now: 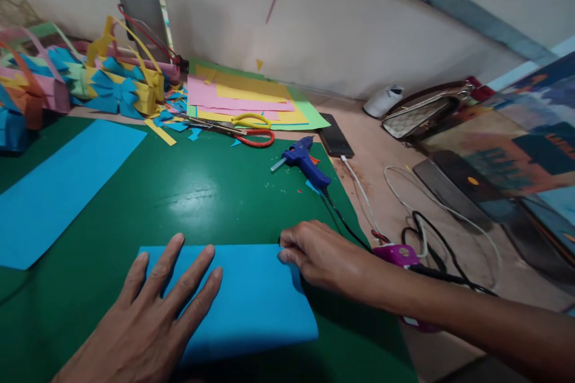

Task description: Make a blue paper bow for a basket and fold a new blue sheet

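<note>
A folded sheet of blue paper (251, 299) lies on the green board (215, 197) in front of me, its near fold bulging slightly. My left hand (153, 311) rests on its left part with the fingers spread. At the far right corner, my right hand (314, 254) pinches the paper's edge between thumb and bent fingers; the fingertips are partly hidden. To the left lies a separate strip of blue paper (67, 191), flat on the board. Beyond my right hand sits a blue glue gun (308, 161) with a clear stick at its back end.
Scissors (233, 127) lie among paper scraps before a stack of coloured sheets (251, 99). Several small paper baskets (121, 87) stand at the back left. A phone (336, 134), a purple extension socket (398, 255), tangled cables (431, 239) and a handbag (426, 111) are at the right.
</note>
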Tool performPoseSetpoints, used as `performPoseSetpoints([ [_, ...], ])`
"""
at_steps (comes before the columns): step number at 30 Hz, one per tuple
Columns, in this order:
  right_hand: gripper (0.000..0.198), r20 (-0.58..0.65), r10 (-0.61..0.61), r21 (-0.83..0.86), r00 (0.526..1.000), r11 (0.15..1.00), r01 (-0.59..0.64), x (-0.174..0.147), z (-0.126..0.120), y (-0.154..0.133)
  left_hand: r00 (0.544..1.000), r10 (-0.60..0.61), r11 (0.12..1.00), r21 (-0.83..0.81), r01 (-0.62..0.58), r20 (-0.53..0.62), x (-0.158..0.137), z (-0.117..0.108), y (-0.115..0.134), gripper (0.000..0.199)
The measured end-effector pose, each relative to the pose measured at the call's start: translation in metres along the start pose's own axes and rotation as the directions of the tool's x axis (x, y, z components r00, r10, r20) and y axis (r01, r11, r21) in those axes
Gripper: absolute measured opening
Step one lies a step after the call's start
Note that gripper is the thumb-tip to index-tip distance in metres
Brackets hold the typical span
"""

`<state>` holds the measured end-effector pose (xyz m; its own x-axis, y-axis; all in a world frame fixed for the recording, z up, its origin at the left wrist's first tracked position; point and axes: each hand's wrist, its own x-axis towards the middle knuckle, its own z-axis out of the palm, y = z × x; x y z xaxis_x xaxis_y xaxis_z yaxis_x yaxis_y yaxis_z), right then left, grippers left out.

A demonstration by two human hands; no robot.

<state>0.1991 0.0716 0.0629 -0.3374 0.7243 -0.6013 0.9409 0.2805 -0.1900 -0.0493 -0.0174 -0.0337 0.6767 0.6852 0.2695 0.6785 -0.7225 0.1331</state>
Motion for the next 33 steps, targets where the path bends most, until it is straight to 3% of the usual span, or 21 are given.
performPoseSetpoints([
  [9,0.018,0.025,0.002,-0.129,1.000,0.992,0.001,0.001,-0.002,-0.004,1.000,0.010,0.998,0.064,-0.012,0.028,0.003,-0.003,0.003,0.081],
  [18,0.019,-0.006,0.023,-0.234,1.000,0.972,-0.024,0.001,0.002,-0.009,0.987,-0.038,0.999,0.029,0.034,0.155,0.005,-0.010,0.006,0.084],
  [21,0.021,-0.023,0.028,-0.277,0.999,0.960,-0.034,0.001,0.003,-0.009,0.954,-0.069,0.997,-0.014,0.076,0.292,0.014,-0.024,0.008,0.086],
  [24,0.021,-0.042,0.035,-0.309,0.998,0.950,-0.047,0.000,0.003,-0.010,0.876,-0.102,0.988,-0.052,0.143,0.472,0.026,-0.038,0.011,0.083],
  [27,0.019,-0.098,0.036,-0.379,0.995,0.923,-0.071,-0.004,0.007,-0.013,0.836,-0.105,0.982,-0.078,0.174,0.538,0.030,-0.045,0.013,0.082],
  [29,0.016,-0.208,-0.026,-0.477,0.978,0.875,-0.078,-0.007,0.016,-0.014,0.856,-0.100,0.982,-0.086,0.166,0.508,0.027,-0.044,0.012,0.086],
  [30,0.018,-0.268,-0.112,-0.542,0.957,0.839,-0.054,-0.009,0.021,-0.015,0.872,-0.099,0.984,-0.086,0.159,0.480,0.026,-0.042,0.012,0.087],
  [33,0.027,-0.285,-0.489,-0.746,0.824,0.654,0.129,-0.010,0.039,-0.016,0.907,-0.086,0.988,-0.083,0.131,0.413,0.021,-0.038,0.011,0.088],
])
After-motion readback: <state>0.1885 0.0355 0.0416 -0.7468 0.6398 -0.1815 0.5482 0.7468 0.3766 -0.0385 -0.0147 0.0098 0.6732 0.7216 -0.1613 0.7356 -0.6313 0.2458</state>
